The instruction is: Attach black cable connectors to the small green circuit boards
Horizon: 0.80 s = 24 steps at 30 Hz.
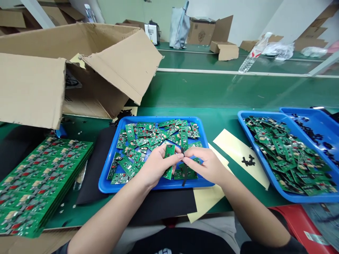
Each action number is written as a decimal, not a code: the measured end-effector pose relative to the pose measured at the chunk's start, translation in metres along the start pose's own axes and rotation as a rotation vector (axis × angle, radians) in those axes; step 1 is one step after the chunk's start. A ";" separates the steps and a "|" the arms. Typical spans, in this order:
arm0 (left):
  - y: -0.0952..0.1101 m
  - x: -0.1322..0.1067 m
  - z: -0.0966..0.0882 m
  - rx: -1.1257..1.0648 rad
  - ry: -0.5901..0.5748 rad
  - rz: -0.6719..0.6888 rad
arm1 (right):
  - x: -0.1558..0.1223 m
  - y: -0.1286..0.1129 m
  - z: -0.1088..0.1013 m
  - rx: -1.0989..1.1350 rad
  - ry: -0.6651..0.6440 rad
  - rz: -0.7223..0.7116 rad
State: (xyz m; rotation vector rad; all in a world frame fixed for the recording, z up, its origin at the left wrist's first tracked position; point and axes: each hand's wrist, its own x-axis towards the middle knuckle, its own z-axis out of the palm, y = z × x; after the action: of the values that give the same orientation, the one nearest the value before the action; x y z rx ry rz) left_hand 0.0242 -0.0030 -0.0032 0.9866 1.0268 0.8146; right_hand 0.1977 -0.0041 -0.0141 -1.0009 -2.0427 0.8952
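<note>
My left hand is closed around a small green circuit board, held upright over the near edge of a blue tray full of several similar boards. My right hand pinches a thin black strip against the board's right side; the strip hangs down from the fingers. Both hands meet in front of me above the tray.
A stack of large green circuit panels lies at the left. An open cardboard box stands behind it. At the right, a blue tray holds more boards, another blue tray holds black pieces. Yellow backing sheets lie between trays.
</note>
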 end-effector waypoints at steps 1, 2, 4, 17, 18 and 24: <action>0.000 -0.001 0.000 0.029 0.006 0.006 | 0.000 0.000 -0.001 0.007 -0.009 0.004; 0.001 -0.002 0.000 0.064 0.006 0.009 | -0.001 -0.001 -0.002 0.017 -0.014 0.013; 0.003 -0.004 -0.002 0.133 -0.017 0.010 | -0.003 0.000 -0.008 0.038 -0.008 0.037; 0.001 0.001 -0.003 -0.432 -0.047 -0.233 | -0.010 -0.001 -0.021 0.209 0.128 0.113; 0.000 0.002 -0.003 -0.492 -0.049 -0.264 | -0.009 -0.001 -0.020 0.198 0.099 0.108; -0.004 0.002 -0.002 -0.527 -0.098 -0.291 | -0.007 -0.002 -0.014 0.122 0.029 0.108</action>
State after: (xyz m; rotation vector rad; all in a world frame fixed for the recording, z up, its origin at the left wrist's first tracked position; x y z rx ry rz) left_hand 0.0237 -0.0019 -0.0084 0.4116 0.7875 0.7322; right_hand 0.2118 -0.0068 -0.0068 -1.0585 -1.9002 1.0430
